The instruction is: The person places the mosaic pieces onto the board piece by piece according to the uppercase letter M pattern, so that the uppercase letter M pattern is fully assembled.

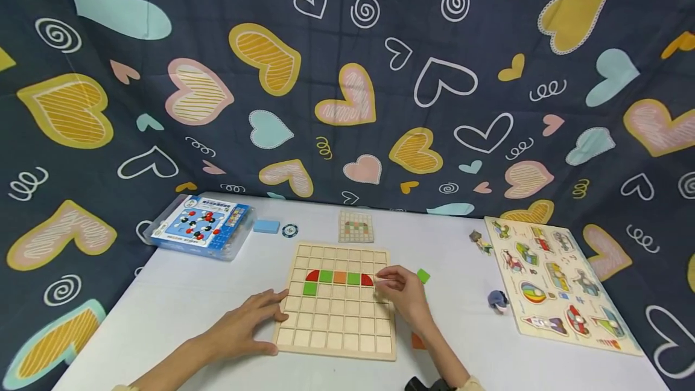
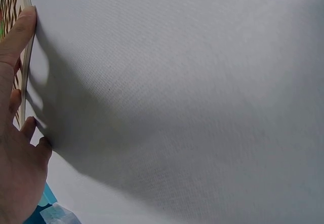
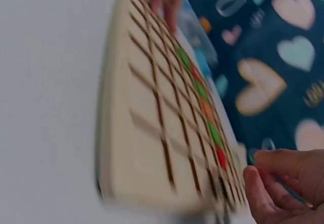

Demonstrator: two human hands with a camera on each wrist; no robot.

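Note:
A square wooden grid board [image 1: 333, 340] lies on the table. Across one of its upper rows sit a red quarter-round tile [image 1: 312, 276], a green tile [image 1: 326, 276], an orange tile [image 1: 339, 277], another green tile [image 1: 353, 279] and a red quarter-round tile [image 1: 367, 280]. One more green tile [image 1: 310, 288] lies below the left red one. My left hand [image 1: 247, 324] rests against the board's left edge with fingers spread. At the right red tile, my right hand [image 1: 404, 294] has thumb and index fingertips close together; whether something is between them is not clear.
A loose green tile [image 1: 423, 276] and an orange tile [image 1: 418, 341] lie right of the board. Behind it is a pattern card [image 1: 356, 227]. A boxed molecule set [image 1: 201, 225], blue block [image 1: 266, 226] and round chip [image 1: 290, 230] stand back left. Small figures [image 1: 497, 300] and a picture puzzle [image 1: 561, 285] are right.

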